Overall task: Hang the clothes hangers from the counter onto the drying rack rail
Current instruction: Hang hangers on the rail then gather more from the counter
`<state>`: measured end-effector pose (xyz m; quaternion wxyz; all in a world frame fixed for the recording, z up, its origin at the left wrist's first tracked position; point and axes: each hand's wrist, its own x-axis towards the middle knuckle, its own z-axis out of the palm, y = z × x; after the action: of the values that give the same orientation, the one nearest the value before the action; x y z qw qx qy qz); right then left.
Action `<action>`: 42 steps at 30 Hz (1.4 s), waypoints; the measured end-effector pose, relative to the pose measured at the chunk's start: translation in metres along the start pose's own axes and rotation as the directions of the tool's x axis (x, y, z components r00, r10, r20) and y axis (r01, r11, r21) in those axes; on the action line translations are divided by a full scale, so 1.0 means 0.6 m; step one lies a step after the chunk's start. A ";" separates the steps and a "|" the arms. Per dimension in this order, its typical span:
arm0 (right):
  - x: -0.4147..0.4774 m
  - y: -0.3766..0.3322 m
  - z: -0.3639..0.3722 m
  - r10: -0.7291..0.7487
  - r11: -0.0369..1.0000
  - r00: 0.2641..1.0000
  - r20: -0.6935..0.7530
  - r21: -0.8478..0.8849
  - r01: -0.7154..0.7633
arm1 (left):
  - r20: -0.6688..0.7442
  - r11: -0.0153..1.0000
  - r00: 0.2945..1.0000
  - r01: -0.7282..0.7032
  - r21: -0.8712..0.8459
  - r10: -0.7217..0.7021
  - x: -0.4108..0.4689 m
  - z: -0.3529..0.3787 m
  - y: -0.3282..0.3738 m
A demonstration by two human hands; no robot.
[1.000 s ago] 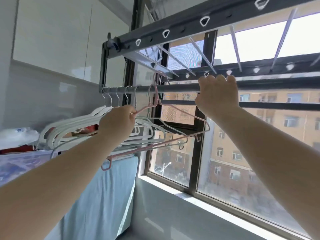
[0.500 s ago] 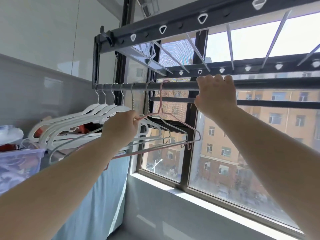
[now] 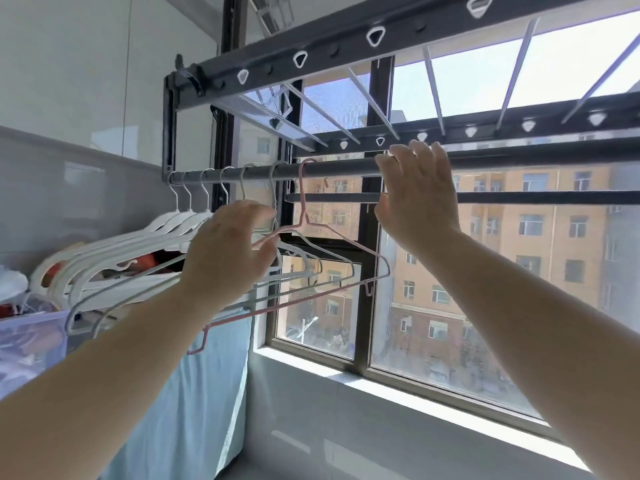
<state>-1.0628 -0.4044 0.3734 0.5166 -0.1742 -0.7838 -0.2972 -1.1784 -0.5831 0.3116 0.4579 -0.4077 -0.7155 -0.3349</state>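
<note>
A pink wire hanger (image 3: 302, 195) hangs by its hook on the grey drying rack rail (image 3: 339, 169), the rightmost of the hangers there. Several white and pale grey hangers (image 3: 138, 244) hang to its left on the same rail. My left hand (image 3: 228, 247) is at the pink hanger's left shoulder with fingers loosened and spread; the wire passes between thumb and fingers without a clear grip. My right hand (image 3: 419, 199) is open just right of the pink hook, its straight fingertips at the rail.
The dark upper rack frame (image 3: 311, 53) with slanted rods spans overhead. A second dark bar (image 3: 519, 197) runs below the rail. A clear plastic bin (image 3: 31, 337) and a light blue cloth (image 3: 194, 393) sit at left. The window sill (image 3: 415, 389) is below.
My left hand has loosened its grip on the pink hanger, which now hangs on the rail. My right hand has let go of the rail and straightened its fingers.
</note>
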 end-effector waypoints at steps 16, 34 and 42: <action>-0.194 0.150 -0.034 0.078 0.995 0.949 0.304 -0.086 -0.054 | 0.355 0.941 0.934 0.082 -0.327 0.042 -0.109 0.108 0.154; -0.672 0.632 -0.576 0.769 0.630 0.345 0.538 -0.551 -0.547 | 0.563 0.621 0.676 0.194 -0.759 0.476 -0.276 0.133 0.889; -0.840 0.714 -0.810 0.938 0.328 0.139 0.318 -0.684 -0.651 | 0.476 0.425 0.481 0.220 -0.878 0.736 -0.387 0.075 1.207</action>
<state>-0.2666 -0.3747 0.1762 0.2183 -0.7643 -0.6063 -0.0252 -0.4933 -0.2878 0.1568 -0.1633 -0.8065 -0.4725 -0.3156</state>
